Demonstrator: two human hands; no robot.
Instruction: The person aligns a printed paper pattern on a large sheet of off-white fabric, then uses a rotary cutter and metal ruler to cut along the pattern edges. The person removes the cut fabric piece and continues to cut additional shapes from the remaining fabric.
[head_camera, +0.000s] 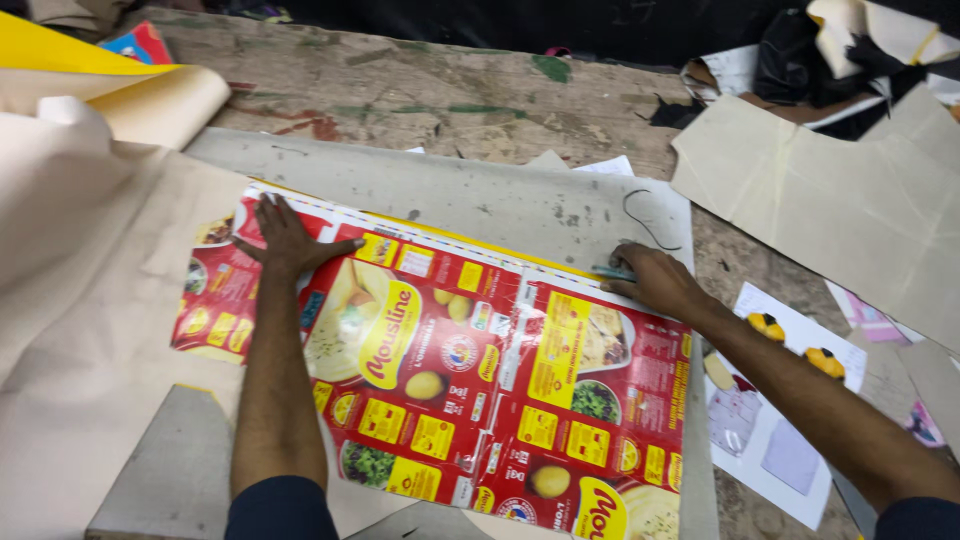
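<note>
In the head view, the left hand (285, 240) lies flat, fingers spread, pressing the far left corner of a red and yellow printed sheet (440, 370) spread over a grey board (480, 195) on the desk (420, 95). The right hand (650, 280) has its grip closed on a pen (612, 272) at the sheet's far right edge. Beige paper (80, 260) lies left.

I see two bare forearms running up from the bottom edge, each ending in a dark navy sleeve pushed up near the elbow. The left hand (285, 240) and the right hand (652, 280) wear no gloves, rings or watch.
</note>
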